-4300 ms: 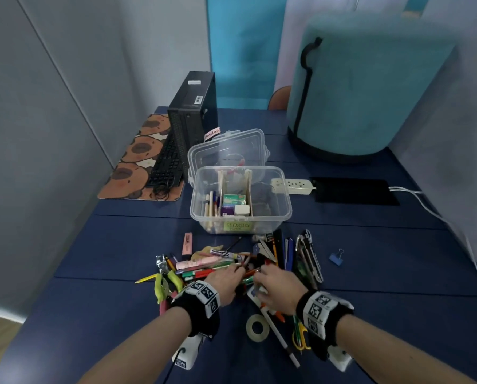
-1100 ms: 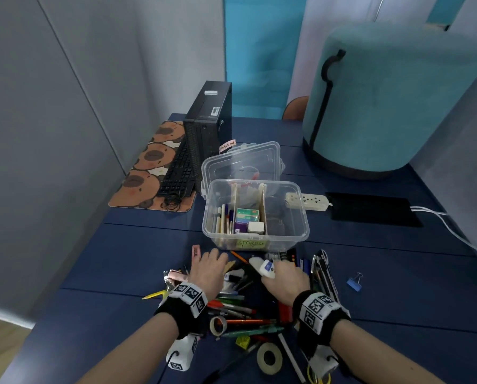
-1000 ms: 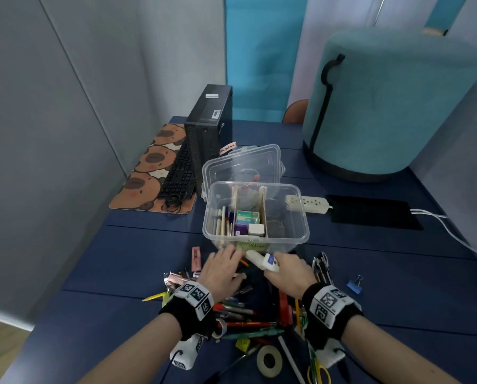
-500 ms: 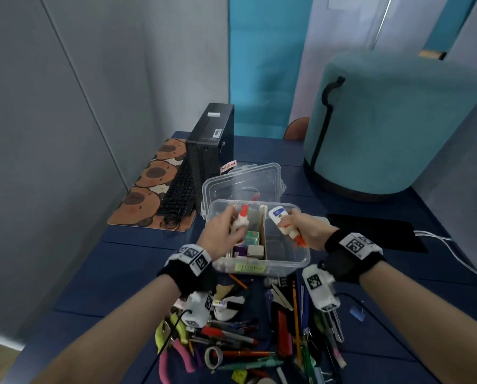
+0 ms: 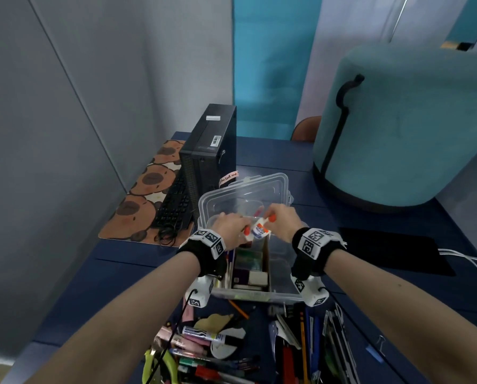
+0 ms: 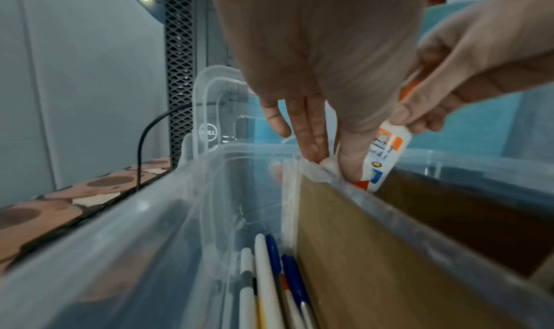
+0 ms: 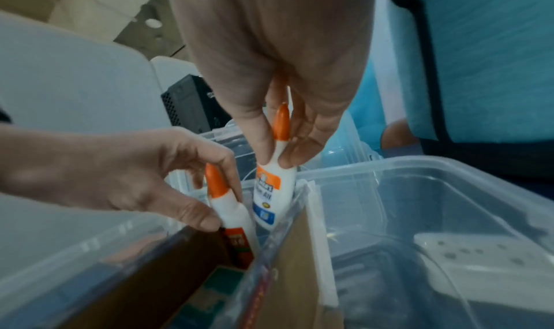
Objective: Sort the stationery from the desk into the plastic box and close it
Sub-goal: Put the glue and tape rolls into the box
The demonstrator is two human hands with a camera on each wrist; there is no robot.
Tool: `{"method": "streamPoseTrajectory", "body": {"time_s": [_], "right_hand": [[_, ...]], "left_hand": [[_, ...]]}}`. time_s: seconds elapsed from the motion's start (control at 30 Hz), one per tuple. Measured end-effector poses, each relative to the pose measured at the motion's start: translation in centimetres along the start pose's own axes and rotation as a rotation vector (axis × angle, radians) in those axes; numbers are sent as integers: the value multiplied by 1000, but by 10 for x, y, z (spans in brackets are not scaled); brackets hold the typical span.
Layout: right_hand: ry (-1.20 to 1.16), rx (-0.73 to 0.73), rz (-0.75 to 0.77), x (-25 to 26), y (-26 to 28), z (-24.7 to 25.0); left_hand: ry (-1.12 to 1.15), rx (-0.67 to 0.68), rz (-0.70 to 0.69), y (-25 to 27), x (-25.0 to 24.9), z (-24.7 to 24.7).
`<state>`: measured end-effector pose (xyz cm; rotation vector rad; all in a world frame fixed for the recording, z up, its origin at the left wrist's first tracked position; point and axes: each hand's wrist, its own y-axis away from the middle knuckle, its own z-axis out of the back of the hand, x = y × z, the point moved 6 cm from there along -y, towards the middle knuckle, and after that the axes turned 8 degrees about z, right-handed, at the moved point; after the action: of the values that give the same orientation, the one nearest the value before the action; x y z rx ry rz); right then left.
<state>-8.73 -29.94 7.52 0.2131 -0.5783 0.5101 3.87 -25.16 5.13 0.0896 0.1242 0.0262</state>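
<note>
The clear plastic box stands open on the blue desk, split by cardboard dividers. Its lid leans behind it. My left hand pinches a white glue bottle with an orange cap, its base down in the far end of the middle compartment. Beside it my right hand pinches a second glue bottle by the neck, upright, just above the divider. Pens lie in the left compartment. A pile of pens, markers, pliers and tape lies on the desk in front of the box.
A black computer tower, a keyboard and a brown patterned mat stand at the back left. A big teal pouf fills the back right. A black pad and white cables lie right of the box, with a blue binder clip nearer me.
Both hands each took a glue bottle from the pile, lifted it and carried it forward. They now hold the bottles over the far end of the box, lower than half a second ago.
</note>
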Motion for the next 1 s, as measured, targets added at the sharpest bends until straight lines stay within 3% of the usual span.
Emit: {"method": "streamPoseTrajectory", "body": {"time_s": [0.17, 0.3, 0.73, 1.0], "right_hand": [[187, 144, 103, 12, -19, -25], [315, 259, 162, 21, -22, -41], [306, 414, 118, 21, -35, -56], [301, 414, 78, 18, -36, -67]], "left_hand": [[-324, 60, -80, -11, -7, -17], [-442, 102, -107, -15, -10, -22], [-189, 61, -15, -25, 6, -19], [-136, 49, 0, -21, 5, -14]]}}
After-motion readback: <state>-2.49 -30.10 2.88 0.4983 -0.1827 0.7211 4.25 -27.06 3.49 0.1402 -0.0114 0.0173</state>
